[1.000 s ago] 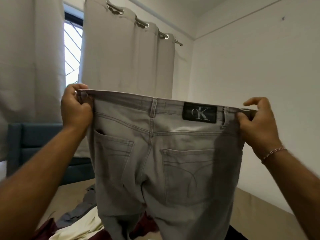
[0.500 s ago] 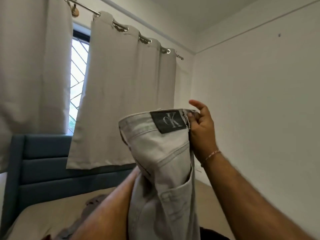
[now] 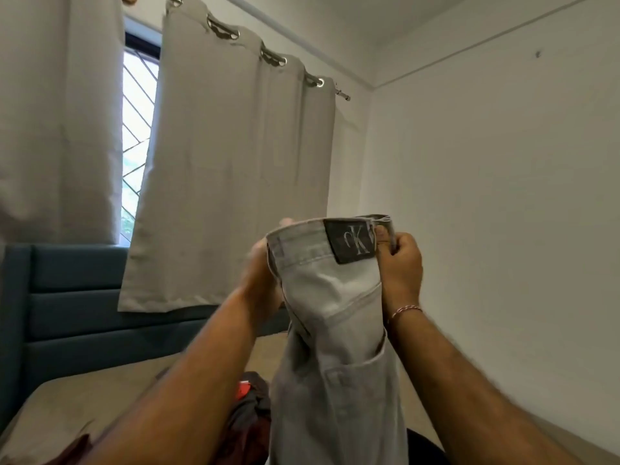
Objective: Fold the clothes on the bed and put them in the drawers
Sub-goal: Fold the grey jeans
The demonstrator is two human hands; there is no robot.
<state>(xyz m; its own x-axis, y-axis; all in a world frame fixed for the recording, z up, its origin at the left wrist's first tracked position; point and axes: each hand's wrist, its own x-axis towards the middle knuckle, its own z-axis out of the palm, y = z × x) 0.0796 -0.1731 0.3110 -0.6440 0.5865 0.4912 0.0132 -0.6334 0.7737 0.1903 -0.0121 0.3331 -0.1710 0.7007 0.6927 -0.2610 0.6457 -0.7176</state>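
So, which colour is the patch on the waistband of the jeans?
The patch on the jeans is dark grey with pale letters, seen in the head view.

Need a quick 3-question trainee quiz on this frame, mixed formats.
1. True or false: the light grey denim jeans lie flat on the bed.
2. Which hand pinches the waistband end beside the dark leather brand patch? A) left hand B) right hand
3. Fill in: behind the jeans hangs a beige ___.

Key: 1 false, they are held up in the air by both hands; 2 B; 3 curtain.
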